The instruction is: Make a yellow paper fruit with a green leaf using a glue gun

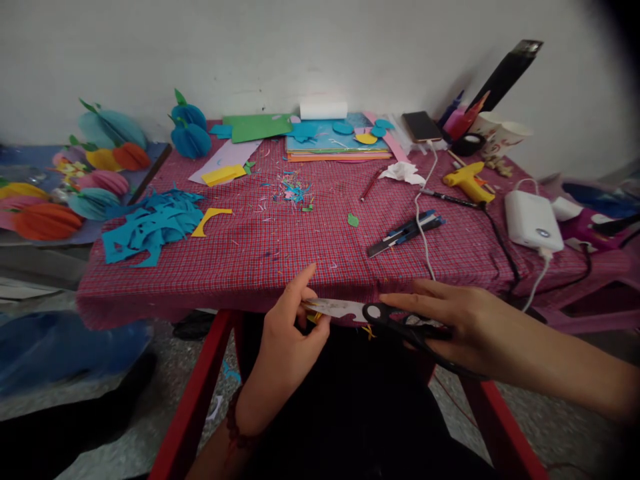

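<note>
Black-handled scissors (345, 308) are in my right hand (463, 323), its fingers around the handles. The blades point left and look nearly closed, their tips between the fingers of my left hand (287, 333). My left hand pinches a small piece of yellow paper (315, 317), mostly hidden by the fingers and blades. Just below the scissors' pivot hang thin yellow paper trimmings (369, 331). Both hands are over my lap, in front of the table's edge.
On the checked tablecloth (300, 247) lie blue paper scraps (155, 223), a yellow offcut (210, 219), a stapler (406, 233), a pencil (371, 185) and a yellow glue gun (470, 181). A white power bank (533, 219) trails cables. Folded-paper pumpkins (190, 127) stand left.
</note>
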Tool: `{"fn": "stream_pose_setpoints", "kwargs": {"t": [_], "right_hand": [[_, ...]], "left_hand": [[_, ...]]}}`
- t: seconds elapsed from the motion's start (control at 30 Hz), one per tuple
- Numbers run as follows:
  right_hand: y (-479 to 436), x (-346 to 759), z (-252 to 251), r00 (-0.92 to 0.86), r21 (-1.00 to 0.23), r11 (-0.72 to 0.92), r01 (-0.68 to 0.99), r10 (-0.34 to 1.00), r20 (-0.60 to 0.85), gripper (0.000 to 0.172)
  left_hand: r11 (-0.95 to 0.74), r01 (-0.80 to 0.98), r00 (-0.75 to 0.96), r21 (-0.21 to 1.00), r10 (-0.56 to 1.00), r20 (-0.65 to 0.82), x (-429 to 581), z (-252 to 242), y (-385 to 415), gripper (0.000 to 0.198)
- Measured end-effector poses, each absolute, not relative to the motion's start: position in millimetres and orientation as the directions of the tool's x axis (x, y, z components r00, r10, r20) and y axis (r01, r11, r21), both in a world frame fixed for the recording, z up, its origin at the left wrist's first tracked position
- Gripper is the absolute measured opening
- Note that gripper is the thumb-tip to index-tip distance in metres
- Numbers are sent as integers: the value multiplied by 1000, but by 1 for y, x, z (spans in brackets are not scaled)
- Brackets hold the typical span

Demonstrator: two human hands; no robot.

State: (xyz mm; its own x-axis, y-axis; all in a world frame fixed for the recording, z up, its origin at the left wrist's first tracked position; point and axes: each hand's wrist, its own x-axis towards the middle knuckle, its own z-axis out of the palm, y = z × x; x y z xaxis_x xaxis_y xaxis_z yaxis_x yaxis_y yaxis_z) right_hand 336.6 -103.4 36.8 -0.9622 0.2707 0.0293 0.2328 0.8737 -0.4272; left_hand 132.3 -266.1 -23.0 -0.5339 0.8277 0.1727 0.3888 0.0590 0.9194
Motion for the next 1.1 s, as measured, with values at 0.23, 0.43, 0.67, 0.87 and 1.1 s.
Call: {"fn": "stream_pose_setpoints", "kwargs": {"t": [0.23, 0.43, 0.67, 0.87, 1.1], "right_hand": [[-99, 339, 35, -973, -432, 877, 208, 229, -3, 55], [-81, 330, 32, -928, -603, 741, 297, 373, 2, 45], [-78, 302, 20, -925, -497, 824, 272, 366, 102, 51], [-93, 224, 14, -942, -489, 860, 146, 272, 198, 45], [-110, 170, -7, -931, -444, 888, 120, 255, 260, 34]], "left_hand": [[70, 403, -543, 912, 821, 177, 131, -23, -267, 66], [-10, 124, -570, 992, 818, 80, 123, -20, -262, 65], [-91, -70, -551, 993, 834, 38, 115, -12, -268, 34], [-202, -3, -518, 979, 838, 171, 115, -5, -274, 20], [-164, -66, -585, 984, 805, 95, 108, -21, -278, 22]]}}
